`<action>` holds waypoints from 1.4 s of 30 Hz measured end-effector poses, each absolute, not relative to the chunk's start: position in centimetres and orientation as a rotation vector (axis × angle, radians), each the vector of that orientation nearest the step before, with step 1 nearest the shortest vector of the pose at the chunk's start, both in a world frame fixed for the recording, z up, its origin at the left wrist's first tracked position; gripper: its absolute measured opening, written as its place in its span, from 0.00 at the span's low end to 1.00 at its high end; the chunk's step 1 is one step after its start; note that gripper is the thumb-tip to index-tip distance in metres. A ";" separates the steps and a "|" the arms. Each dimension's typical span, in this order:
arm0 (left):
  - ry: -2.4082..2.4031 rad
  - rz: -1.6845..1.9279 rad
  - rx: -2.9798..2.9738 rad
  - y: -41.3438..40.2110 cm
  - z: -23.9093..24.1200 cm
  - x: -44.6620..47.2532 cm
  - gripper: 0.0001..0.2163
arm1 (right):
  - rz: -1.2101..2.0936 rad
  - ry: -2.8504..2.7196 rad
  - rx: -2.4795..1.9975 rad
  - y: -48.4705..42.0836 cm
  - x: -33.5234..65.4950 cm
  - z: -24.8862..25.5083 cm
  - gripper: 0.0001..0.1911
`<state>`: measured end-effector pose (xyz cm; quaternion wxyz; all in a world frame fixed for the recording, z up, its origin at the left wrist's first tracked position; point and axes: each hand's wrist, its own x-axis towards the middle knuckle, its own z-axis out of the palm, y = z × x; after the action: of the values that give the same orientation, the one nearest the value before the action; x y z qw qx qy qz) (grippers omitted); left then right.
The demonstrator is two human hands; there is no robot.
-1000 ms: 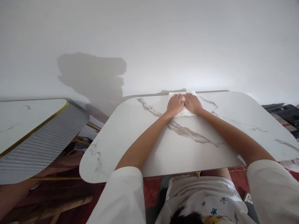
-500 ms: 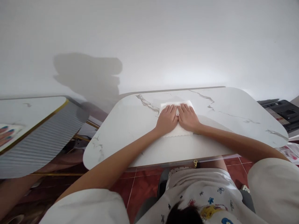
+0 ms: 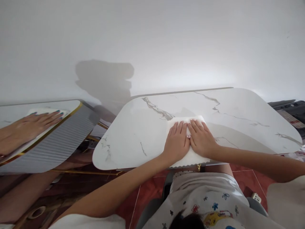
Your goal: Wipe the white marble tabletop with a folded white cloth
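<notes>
A folded white cloth (image 3: pixel 190 157) lies at the near edge of a white marble-patterned table (image 3: pixel 238 124). My left hand (image 3: pixel 176 142) and my right hand (image 3: pixel 201 140) lie flat on it side by side, fingers stretched out and pointing away from me, thumbs touching. Most of the cloth is hidden under my hands; only its far edge and its scalloped near edge show.
A second marble-topped table with a gold rim (image 3: pixel 47 140) stands to the left, where another person's hand (image 3: pixel 28 127) presses flat on a white cloth (image 3: pixel 44 112). A dark device (image 3: pixel 292 111) sits at the far right. Red floor tiles (image 3: pixel 147 194) show below.
Both my hands have slid the cloth from the far side of the table back to its near edge. The other person's hand has come further onto the left table.
</notes>
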<state>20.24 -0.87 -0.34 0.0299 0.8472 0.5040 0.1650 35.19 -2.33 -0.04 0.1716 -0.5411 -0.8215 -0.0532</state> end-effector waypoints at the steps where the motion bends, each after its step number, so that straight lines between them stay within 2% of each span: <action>1: 1.542 0.517 2.611 -0.6 -0.3 20.8 0.26 | -0.158 -2.327 -1.549 -2.2 35.8 -0.1 0.28; 10: 1.414 0.661 2.679 8.5 0.0 24.5 0.22 | -0.144 -2.335 -1.710 6.1 38.7 0.6 0.29; 23: 1.453 0.702 2.741 21.3 -0.4 24.8 0.18 | -0.029 -2.310 -1.632 18.9 39.0 0.8 0.27; 32: 1.551 0.656 2.703 24.7 -0.2 26.1 0.17 | -0.013 -2.273 -1.594 23.1 39.9 0.3 0.25; 42: 1.464 0.696 2.732 24.0 -0.1 29.9 0.17 | -0.091 -2.196 -1.640 22.6 43.9 -0.3 0.27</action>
<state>29.94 24.00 -0.10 -0.0178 0.8599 0.4608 0.2190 43.89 22.63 -0.33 0.1982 -0.5862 -0.7849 -0.0324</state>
